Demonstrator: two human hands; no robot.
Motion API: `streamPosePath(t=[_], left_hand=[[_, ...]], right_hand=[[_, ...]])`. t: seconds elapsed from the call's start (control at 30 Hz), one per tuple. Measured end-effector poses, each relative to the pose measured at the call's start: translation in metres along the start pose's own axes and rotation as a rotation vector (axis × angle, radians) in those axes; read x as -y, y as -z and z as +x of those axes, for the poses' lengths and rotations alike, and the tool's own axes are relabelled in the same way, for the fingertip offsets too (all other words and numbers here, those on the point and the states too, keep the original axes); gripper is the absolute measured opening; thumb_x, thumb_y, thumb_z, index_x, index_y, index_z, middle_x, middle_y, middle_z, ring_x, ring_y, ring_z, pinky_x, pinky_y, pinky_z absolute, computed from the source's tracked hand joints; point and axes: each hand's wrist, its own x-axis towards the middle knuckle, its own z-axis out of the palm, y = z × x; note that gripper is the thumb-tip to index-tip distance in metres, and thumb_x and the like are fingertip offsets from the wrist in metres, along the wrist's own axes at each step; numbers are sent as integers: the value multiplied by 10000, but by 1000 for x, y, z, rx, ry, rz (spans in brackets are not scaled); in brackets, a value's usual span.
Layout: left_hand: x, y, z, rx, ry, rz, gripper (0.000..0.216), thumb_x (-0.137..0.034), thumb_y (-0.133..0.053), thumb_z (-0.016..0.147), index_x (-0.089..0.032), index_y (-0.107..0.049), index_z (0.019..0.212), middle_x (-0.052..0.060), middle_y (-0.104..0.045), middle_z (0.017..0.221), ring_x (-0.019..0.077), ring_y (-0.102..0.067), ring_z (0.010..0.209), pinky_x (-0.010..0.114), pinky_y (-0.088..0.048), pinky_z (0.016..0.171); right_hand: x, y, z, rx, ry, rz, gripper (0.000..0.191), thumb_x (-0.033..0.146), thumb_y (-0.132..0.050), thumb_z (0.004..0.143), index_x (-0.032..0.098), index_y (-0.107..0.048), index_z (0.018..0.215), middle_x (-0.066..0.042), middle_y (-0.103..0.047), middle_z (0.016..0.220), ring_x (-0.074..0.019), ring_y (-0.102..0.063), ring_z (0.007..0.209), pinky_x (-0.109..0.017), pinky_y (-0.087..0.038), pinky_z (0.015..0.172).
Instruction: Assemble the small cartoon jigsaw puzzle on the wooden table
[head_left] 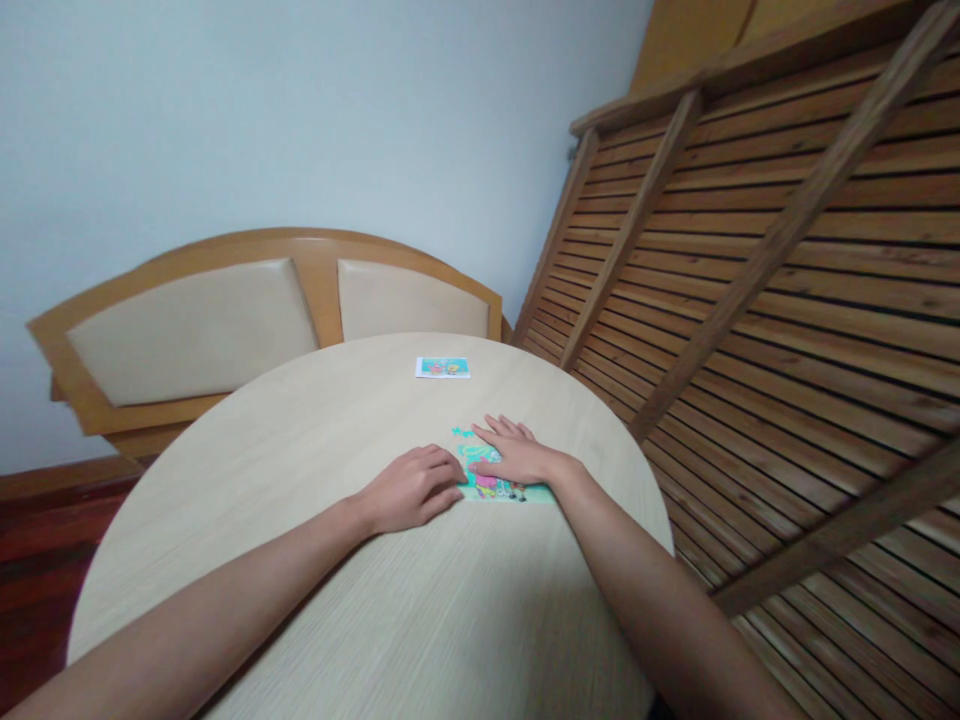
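A small colourful jigsaw puzzle, mostly turquoise with cartoon figures, lies on the round pale wooden table. My right hand rests flat on top of it, fingers stretched out and pointing left. My left hand sits at the puzzle's left edge with its fingers curled, the fingertips touching the edge; whether it pinches a piece is hidden. Further back on the table lies a small printed picture card.
A wooden bench back with two beige padded panels stands behind the table against a pale wall. A slatted wooden bed frame leans close along the table's right side. Dark red floor shows at the left.
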Motion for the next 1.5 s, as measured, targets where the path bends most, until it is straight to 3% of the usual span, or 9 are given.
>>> streamPosePath(t=[0.13,0.23,0.43,0.63,0.8,1.03,1.23,1.5], left_hand=[[12,-10,0,-117,162,19,261,-271,-494,964,-192,-626,1175,105,-642,1204,247,-574,1132,397,-459,1002],[23,-15,-2,-150,253,32,306,-260,-498,954,-177,-606,1229,112,-628,1270,259,-561,1184,419,-450,1042],[32,-17,-2,-114,236,28,414,-224,-448,966,-152,-547,1362,128,-557,1411,261,-502,1299,441,-396,1118],[30,-16,-2,-94,240,40,360,-228,-442,970,-177,-619,1280,110,-636,1298,250,-559,1209,422,-431,1068],[24,-9,-3,-70,262,156,269,-261,-480,953,-194,-685,1114,105,-681,1145,262,-610,1062,414,-471,953],[24,-6,-2,-94,339,128,168,-273,-539,933,-196,-684,895,87,-696,926,248,-620,919,370,-481,837],[30,-14,-1,-168,436,-75,147,-228,-580,872,-200,-671,985,66,-709,925,236,-637,901,339,-495,814],[34,-14,-4,-123,376,-192,260,-181,-574,881,-198,-722,1094,77,-719,1026,227,-642,955,351,-474,905]], right_hand=[[1,2,-3,-11,39,12,986,850,-440,777,302,-240,1571,-85,-62,1668,-339,-4,1530,-525,-22,1215],[5,2,-3,-32,61,23,889,832,-340,837,312,-289,1557,-75,-107,1665,-326,-30,1531,-519,-20,1216],[18,-4,1,-63,142,-4,845,814,-320,860,324,-312,1548,-62,-153,1660,-327,-85,1526,-524,-23,1218],[15,-3,2,-65,180,5,748,739,-315,915,342,-300,1549,-45,-180,1656,-306,-129,1522,-507,-62,1219],[3,1,-1,-59,151,-9,822,705,-503,851,320,-304,1550,-83,-180,1653,-328,-140,1517,-527,-91,1211],[8,2,-3,-26,139,-11,849,696,-524,840,293,-304,1554,-107,-161,1654,-339,-110,1521,-531,-90,1212],[12,0,-3,-15,139,-2,863,725,-497,837,288,-303,1555,-89,-134,1660,-341,-79,1525,-538,-63,1215],[10,-1,-2,-14,139,-1,862,717,-500,839,292,-288,1559,-91,-140,1660,-338,-74,1526,-533,-63,1215]])
